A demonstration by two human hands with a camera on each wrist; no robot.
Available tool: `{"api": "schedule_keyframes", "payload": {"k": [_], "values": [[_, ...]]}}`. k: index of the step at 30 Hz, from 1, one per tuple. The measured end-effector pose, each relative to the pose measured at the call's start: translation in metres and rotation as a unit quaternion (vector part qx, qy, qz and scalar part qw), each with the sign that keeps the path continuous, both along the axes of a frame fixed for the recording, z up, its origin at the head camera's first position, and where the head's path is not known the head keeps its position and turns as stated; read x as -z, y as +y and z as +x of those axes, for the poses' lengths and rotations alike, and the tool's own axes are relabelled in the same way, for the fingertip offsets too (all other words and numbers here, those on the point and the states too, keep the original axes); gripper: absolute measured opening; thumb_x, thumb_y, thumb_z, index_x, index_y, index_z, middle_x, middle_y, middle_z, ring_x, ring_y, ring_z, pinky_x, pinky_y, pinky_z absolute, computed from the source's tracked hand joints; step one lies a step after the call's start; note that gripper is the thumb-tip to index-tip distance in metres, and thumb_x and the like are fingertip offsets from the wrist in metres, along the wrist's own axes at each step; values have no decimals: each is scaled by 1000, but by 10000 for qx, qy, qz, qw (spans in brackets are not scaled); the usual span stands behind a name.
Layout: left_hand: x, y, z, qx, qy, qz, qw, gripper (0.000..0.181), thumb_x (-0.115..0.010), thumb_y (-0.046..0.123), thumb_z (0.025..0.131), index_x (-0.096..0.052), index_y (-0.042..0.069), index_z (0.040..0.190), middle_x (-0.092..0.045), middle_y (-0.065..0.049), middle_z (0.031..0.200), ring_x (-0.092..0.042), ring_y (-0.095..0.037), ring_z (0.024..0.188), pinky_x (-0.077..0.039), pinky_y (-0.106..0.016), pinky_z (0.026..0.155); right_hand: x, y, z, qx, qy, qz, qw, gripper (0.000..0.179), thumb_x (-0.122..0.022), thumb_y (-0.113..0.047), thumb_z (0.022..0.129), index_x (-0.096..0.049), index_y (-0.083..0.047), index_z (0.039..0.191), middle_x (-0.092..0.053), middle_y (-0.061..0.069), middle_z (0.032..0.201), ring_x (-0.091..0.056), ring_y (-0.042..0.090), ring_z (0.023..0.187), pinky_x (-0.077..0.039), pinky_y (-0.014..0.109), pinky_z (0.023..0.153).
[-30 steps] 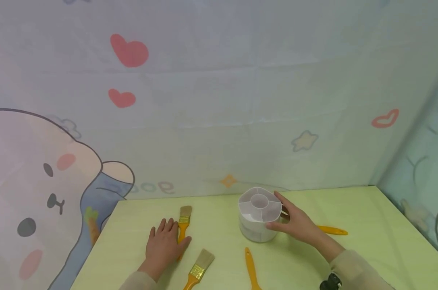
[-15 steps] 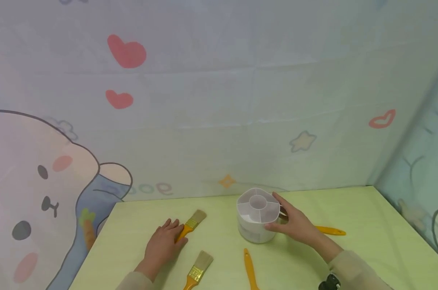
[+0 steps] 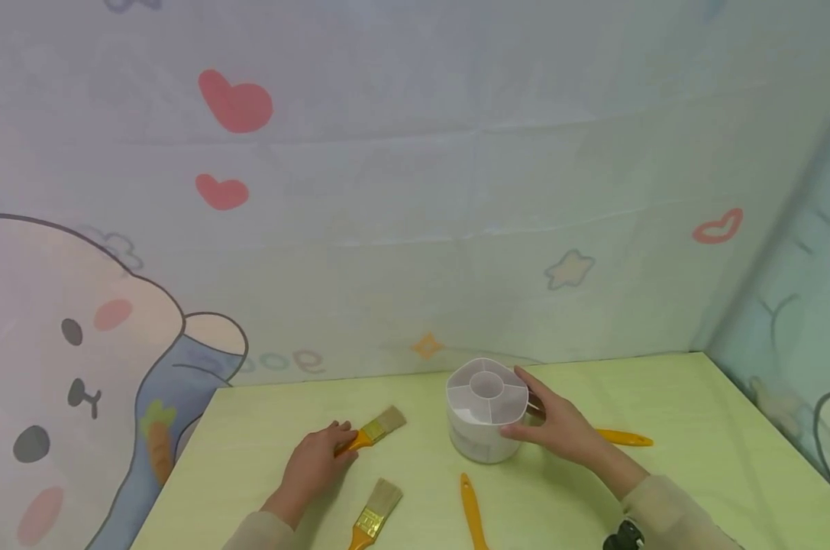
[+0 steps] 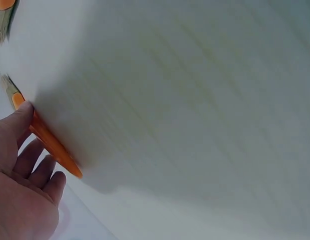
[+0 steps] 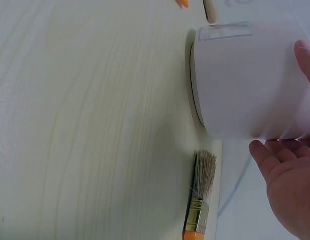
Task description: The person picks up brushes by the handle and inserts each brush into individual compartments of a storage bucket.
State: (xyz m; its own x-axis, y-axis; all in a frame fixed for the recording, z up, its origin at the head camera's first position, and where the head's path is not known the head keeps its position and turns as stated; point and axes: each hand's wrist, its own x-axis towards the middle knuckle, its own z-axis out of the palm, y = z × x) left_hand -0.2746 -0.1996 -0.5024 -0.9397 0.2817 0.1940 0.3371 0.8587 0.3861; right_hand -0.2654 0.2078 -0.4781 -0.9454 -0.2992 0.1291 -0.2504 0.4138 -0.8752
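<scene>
My left hand (image 3: 314, 462) pinches the orange handle of a flat paintbrush (image 3: 375, 431) between thumb and fingers, low over the left part of the table. The brush's pale bristles point right and away from me. In the left wrist view the thumb lies on the handle (image 4: 57, 150) near the metal band, with the fingers behind it. My right hand (image 3: 555, 428) grips the side of a round white organizer (image 3: 483, 443), which stands upright on the table. Its top shows several compartments around a round middle one. In the right wrist view the thumb and fingers (image 5: 265, 159) touch its wall (image 5: 245, 85).
A second paintbrush (image 3: 376, 512) lies in front of my left hand. The orange handle (image 3: 473, 508) of another lies nearer me, below the organizer. To the right, one more paintbrush (image 3: 621, 437) is partly behind my right hand. A printed cloth (image 3: 415, 191) hangs behind the table (image 3: 696, 428).
The left hand has gone from lying over the brush to pinching its handle. The brush has swung round, its bristles now pointing rightward. The right hand stays on the organizer.
</scene>
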Motion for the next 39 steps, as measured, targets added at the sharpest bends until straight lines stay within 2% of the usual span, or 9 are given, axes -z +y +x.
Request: {"api": "schedule_keyframes", "payload": {"k": [6, 13, 21, 27, 33, 39], "values": [[1, 4, -2, 229, 159, -19, 9996, 30, -74, 12, 82, -72, 6, 112, -66, -10, 122, -62, -32, 113, -49, -52, 95, 0, 0, -1, 29, -46, -3, 10000, 99, -78, -42, 78, -20, -22, 154, -32, 10, 154, -43, 34, 134, -42, 47, 105], [1, 8, -4, 393, 355, -74, 9986, 27, -75, 8, 81, -73, 8, 108, -69, -9, 117, -64, -30, 109, -51, -51, 92, 0, 0, 0, 21, 12, -2, 10000, 98, -79, -43, 77, -20, -26, 154, -31, 10, 154, -44, 33, 133, -42, 46, 105], [6, 12, -8, 414, 652, -397, 9962, 17, -75, 11, 82, -76, 12, 99, -72, -4, 108, -67, -27, 105, -55, -44, 87, 0, 0, -1, 56, -69, -4, 10000, 101, -79, -42, 77, -19, -19, 155, -31, 11, 155, -44, 33, 133, -42, 46, 105], [10, 14, -11, 498, 886, -531, 9934, 12, -75, 12, 81, -76, 13, 93, -74, -1, 99, -69, -22, 97, -57, -41, 83, -1, -1, 0, 51, -135, -57, 9999, 100, -79, -41, 77, -19, -23, 154, -31, 11, 155, -44, 33, 133, -42, 47, 105], [12, 16, -10, 500, 1088, -542, 9913, 12, -76, 12, 80, -75, 15, 92, -73, 3, 93, -68, -16, 88, -58, -36, 77, -1, -1, 0, 17, -131, -80, 9999, 101, -79, -40, 77, -19, -19, 155, -29, 12, 155, -44, 34, 133, -42, 48, 105], [6, 20, -8, 514, 1548, -342, 9860, 16, -78, 9, 79, -76, 16, 93, -71, 4, 91, -67, -14, 84, -57, -34, 73, -1, 0, 0, 20, -95, -80, 9999, 101, -80, -40, 77, -19, -17, 155, -30, 12, 155, -44, 34, 133, -41, 49, 105]]}}
